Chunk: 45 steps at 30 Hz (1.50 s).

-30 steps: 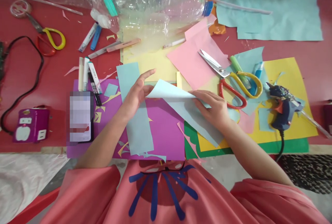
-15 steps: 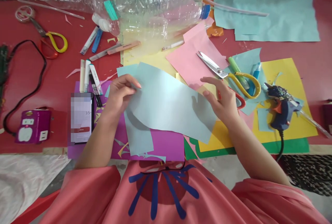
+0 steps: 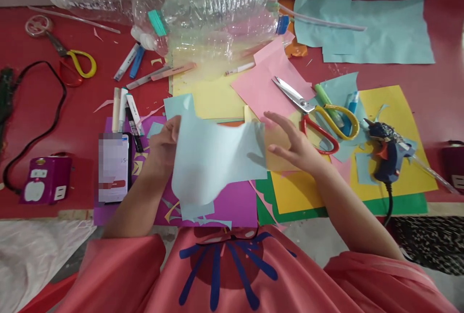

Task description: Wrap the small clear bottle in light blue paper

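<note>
A light blue paper piece [image 3: 213, 153] with a curved lower edge is raised and bent in front of me. My left hand [image 3: 166, 141] is closed on its left edge, the fingertips partly behind the sheet. Just beyond the sheet's right edge, my right hand [image 3: 290, 143] has thumb and fingers apart and holds nothing. Another light blue paper [image 3: 197, 210] lies under the raised one, on a purple sheet [image 3: 239, 206]. Large scissors with yellow and red handles [image 3: 335, 122] rest to the right of my right hand.
Clear plastic bottles [image 3: 217, 8] lie at the back. A glue gun [image 3: 391, 158] sits on yellow paper at the right. At the left are a phone [image 3: 116, 168], several markers, a purple power box [image 3: 47, 179] with a black cord, and smaller scissors [image 3: 81, 64].
The blue paper has swung left and bent, its left edge now upright at my left hand. My right hand has moved left and slightly down.
</note>
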Motion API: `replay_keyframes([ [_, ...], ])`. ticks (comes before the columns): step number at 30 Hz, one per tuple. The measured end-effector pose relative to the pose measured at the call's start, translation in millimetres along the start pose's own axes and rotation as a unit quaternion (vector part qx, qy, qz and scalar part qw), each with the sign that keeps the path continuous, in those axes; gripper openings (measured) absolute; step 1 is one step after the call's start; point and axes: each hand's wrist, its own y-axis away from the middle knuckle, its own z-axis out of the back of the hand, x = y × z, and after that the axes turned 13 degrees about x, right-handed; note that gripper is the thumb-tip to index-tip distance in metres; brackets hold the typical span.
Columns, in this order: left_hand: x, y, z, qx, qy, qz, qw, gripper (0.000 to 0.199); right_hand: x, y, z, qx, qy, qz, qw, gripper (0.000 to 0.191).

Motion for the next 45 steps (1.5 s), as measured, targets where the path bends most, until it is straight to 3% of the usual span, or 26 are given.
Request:
replay_keyframes([
  [3, -2, 3, -3.9, 0.071, 0.021, 0.012, 0.997, 0.021, -1, -2, -10, 0.043, 0.067, -0.009, 0.997, 0.067],
  [5, -6, 1, -5.6, 0.050, -0.009, -0.013, 0.999, 0.008, -3, -4, -13, 0.033, 0.079, -0.023, 0.996, 0.062],
  [8, -10, -4, -6.5, -0.026, -0.035, -0.059, 0.997, 0.003, -3, -5, -9, -0.037, 0.028, -0.045, 0.998, 0.030],
  [10, -10, -7, -6.2, -0.068, -0.061, -0.074, 0.993, 0.004, -3, -5, -2, -0.081, -0.076, -0.063, 0.992, 0.010],
  [14, -4, -12, -2.0, -0.138, -0.135, -0.080, 0.978, 0.007, -9, -3, 17, -0.200, -0.319, -0.103, 0.921, 0.010],
  [16, 0, -13, 1.1, -0.152, -0.190, -0.074, 0.967, 0.009, -14, -1, 26, -0.276, -0.326, -0.131, 0.895, 0.010],
  [20, 5, -8, 1.3, -0.151, -0.320, -0.079, 0.932, 0.014, -16, -3, 40, -0.332, -0.183, -0.159, 0.912, 0.011],
  [24, 5, -1, -7.7, -0.117, -0.400, -0.067, 0.906, 0.021, 3, -36, 62, -0.300, -0.023, -0.112, 0.947, 0.036],
  [28, 8, 0, -12.5, -0.104, -0.428, -0.054, 0.896, 0.024, 34, -108, 102, -0.165, 0.164, -0.103, 0.967, 0.042],
  [31, 10, -1, -11.2, -0.102, -0.433, -0.041, 0.895, 0.025, 50, -164, 123, -0.062, 0.272, -0.106, 0.955, 0.055],
  [35, 12, -2, -8.9, -0.100, -0.428, -0.034, 0.898, 0.025, 52, -208, 124, 0.042, 0.389, -0.067, 0.918, 0.079],
  [40, 14, -4, -6.5, -0.103, -0.420, -0.029, 0.901, 0.025, 50, -212, 115, 0.042, 0.416, -0.052, 0.907, 0.071],
  [42, 14, -4, -6.1, -0.103, -0.411, -0.031, 0.905, 0.026, 53, -201, 116, 0.025, 0.395, -0.063, 0.916, 0.068],
  [45, 12, -3, -7.7, -0.100, -0.406, -0.037, 0.908, 0.026, 56, -169, 115, -0.057, 0.331, -0.066, 0.939, 0.075],
])
